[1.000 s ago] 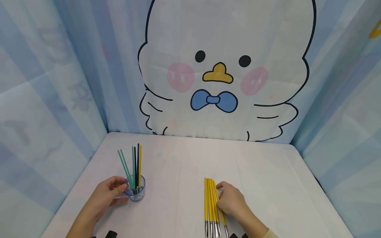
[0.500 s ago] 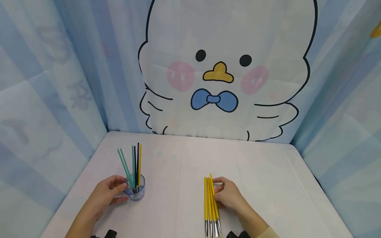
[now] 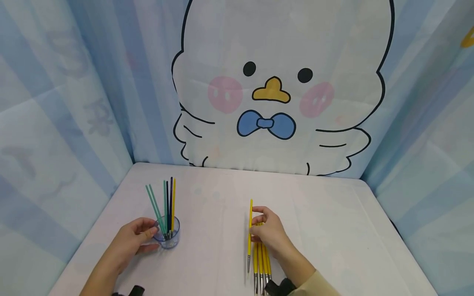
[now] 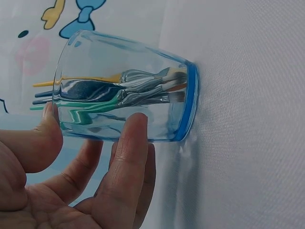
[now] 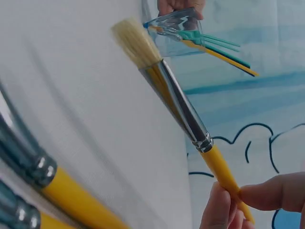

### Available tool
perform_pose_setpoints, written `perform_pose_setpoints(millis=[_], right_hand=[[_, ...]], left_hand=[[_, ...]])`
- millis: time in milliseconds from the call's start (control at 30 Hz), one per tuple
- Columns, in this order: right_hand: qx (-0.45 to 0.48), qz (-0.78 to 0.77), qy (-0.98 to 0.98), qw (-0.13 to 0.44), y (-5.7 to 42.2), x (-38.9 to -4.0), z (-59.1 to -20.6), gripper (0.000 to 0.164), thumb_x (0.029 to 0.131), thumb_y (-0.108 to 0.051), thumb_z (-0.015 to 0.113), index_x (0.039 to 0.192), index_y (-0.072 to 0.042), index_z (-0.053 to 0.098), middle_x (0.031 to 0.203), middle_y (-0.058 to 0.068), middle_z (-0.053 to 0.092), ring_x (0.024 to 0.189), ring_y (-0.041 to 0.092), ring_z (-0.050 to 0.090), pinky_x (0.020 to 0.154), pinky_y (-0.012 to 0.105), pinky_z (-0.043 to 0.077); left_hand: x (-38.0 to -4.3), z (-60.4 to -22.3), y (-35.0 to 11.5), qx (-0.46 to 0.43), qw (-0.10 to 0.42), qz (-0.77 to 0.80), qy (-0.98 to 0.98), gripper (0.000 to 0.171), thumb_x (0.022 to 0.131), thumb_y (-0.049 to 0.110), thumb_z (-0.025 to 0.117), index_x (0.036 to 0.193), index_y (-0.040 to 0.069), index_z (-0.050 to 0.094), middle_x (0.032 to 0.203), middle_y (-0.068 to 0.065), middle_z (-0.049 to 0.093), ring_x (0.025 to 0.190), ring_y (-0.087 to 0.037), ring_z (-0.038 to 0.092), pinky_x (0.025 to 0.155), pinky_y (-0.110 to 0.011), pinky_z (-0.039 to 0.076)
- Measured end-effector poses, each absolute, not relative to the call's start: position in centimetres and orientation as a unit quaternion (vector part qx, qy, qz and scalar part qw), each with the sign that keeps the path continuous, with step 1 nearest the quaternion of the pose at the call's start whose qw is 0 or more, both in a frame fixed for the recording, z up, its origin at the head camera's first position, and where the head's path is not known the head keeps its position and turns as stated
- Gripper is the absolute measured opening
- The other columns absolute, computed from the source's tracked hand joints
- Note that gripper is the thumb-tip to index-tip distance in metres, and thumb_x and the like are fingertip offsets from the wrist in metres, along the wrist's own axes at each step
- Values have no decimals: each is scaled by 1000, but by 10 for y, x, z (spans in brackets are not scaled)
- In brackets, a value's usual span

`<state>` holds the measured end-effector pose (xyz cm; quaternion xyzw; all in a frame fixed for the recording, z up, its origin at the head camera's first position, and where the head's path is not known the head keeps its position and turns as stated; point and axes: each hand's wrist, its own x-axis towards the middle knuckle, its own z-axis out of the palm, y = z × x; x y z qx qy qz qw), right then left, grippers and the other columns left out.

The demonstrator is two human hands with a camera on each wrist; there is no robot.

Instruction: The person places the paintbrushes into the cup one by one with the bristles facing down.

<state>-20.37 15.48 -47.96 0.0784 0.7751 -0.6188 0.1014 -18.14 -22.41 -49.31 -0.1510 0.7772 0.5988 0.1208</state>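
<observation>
A clear bluish plastic cup (image 3: 175,242) stands upright at the left of the table, with several teal, dark blue and yellow paintbrushes (image 4: 93,89) in it, bristles down. My left hand (image 3: 129,240) holds it from the left, thumb at the rim and fingertips against the wall. My right hand (image 3: 272,230) pinches a yellow paintbrush (image 5: 217,164) by its handle between thumb and fingers. Its pale bristles point down toward the table in the head view. Under the right hand, more yellow paintbrushes (image 3: 261,263) lie side by side, partly hidden by it.
White cloth covers the table (image 3: 218,205). Behind it hangs a curtain (image 3: 274,152) printed with a cartoon bird, and striped blue curtains (image 3: 55,135) close in both sides. Black wrist gear (image 3: 281,287) shows at the lower edge.
My right hand has moved up and left, lifting one yellow paintbrush from the row and carrying it left of the others. My left hand and the cup have stayed put.
</observation>
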Motion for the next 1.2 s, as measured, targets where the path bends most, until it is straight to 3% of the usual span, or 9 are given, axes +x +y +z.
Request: perform_pose_setpoints(millis=[367,1200], right_hand=[[54,-681,726,77,119,-211,-476,69,87,9,71,150,-10,51,105,9,57,72,19,64,70,34,70],[-13,-763,646,-3,42,-217,-453,63,90,16,68,143,-16,53,105,10,58,83,16,68,76,30,70]], left_hand=[[-181,-494,-224,-151,120,599,777,39,110,13,62,142,-7,54,124,-19,64,107,-20,69,85,-37,71],[-180,-494,-225,-137,116,607,774,38,110,12,62,142,-8,54,122,-17,65,103,-18,69,86,-37,71]])
